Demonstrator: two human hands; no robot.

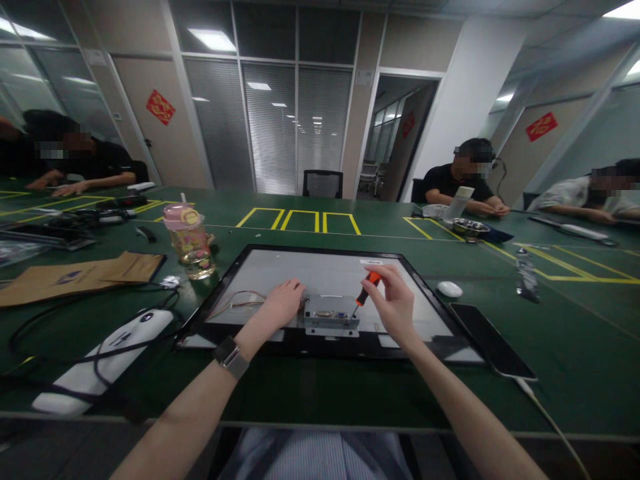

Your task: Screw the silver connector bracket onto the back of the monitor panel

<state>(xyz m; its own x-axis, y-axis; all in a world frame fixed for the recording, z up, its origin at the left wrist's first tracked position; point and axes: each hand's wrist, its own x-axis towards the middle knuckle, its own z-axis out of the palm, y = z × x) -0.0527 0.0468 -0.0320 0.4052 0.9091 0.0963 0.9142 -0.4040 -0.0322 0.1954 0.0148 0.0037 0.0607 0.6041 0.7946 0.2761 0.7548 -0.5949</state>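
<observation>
A flat monitor panel [320,270] lies back-side up on the green table in front of me, with a small metal connector box [331,315] near its lower edge. My left hand [281,302] rests on the panel, fingers curled against the left side of the box, a watch on the wrist. My right hand [393,300] pinches an orange-handled screwdriver [367,291], whose tip points down at the box's right end. Thin coloured wires [235,301] run across the panel to the left.
A pink-lidded bottle [190,241], a brown paper bag [75,277], a white power bank [100,360] with black cables lie left. A phone [493,341] with cable and a white earbud case [449,289] lie right. Other people sit at the far edges.
</observation>
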